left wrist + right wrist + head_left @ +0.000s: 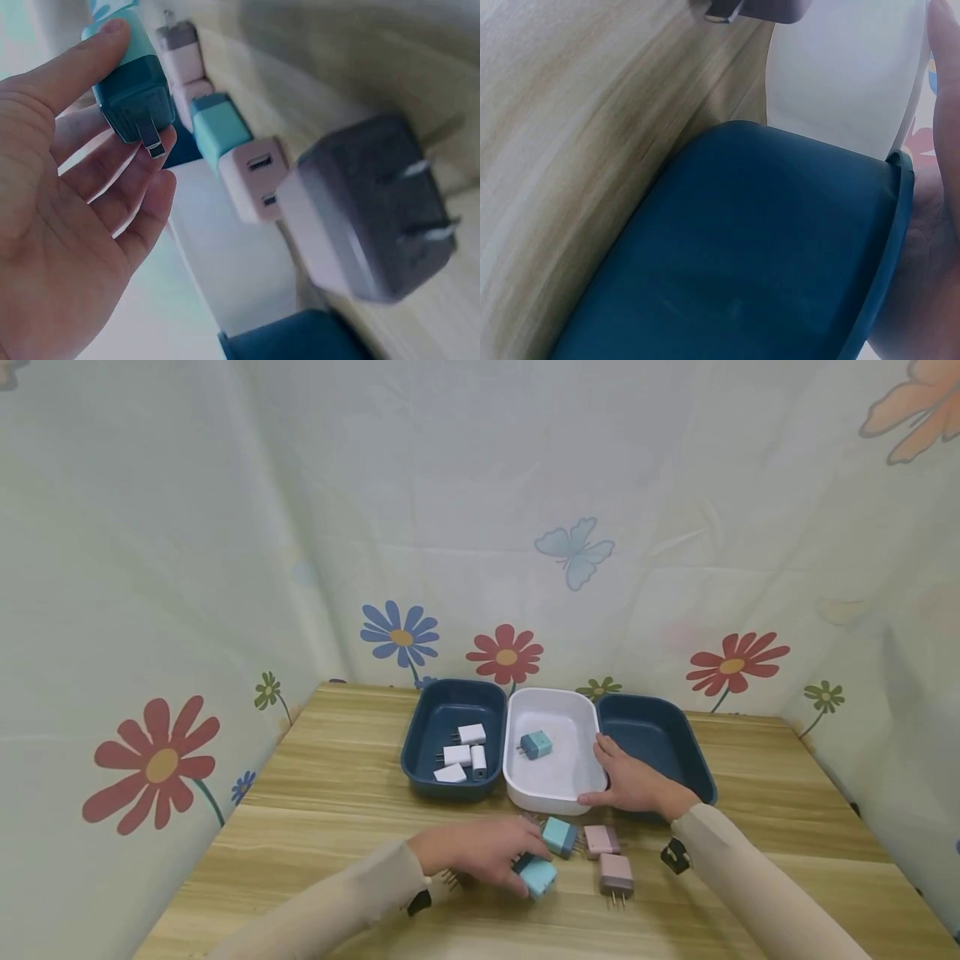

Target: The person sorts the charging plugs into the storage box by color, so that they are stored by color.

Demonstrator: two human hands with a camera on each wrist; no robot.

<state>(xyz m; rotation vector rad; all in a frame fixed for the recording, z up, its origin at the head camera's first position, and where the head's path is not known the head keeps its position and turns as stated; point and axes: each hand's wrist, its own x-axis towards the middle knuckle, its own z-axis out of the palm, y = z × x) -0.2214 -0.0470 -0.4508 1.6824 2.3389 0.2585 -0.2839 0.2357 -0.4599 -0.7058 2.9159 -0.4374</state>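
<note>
As your left hand [487, 850] pinches the teal plug [540, 877] in front of the white tray [551, 803], your right hand [632, 782] rests spread on its rim | squeeze the plug's body, clear of its prongs [153, 141] | lift past the pink plugs [616, 870] | press the rim lightly

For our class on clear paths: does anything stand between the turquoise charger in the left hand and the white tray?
Along the tabletop, yes: another turquoise charger and the near wall of the white tray stand in the way. The right hand is at the tray's right rim. Nothing visible blocks a path over them.
</note>
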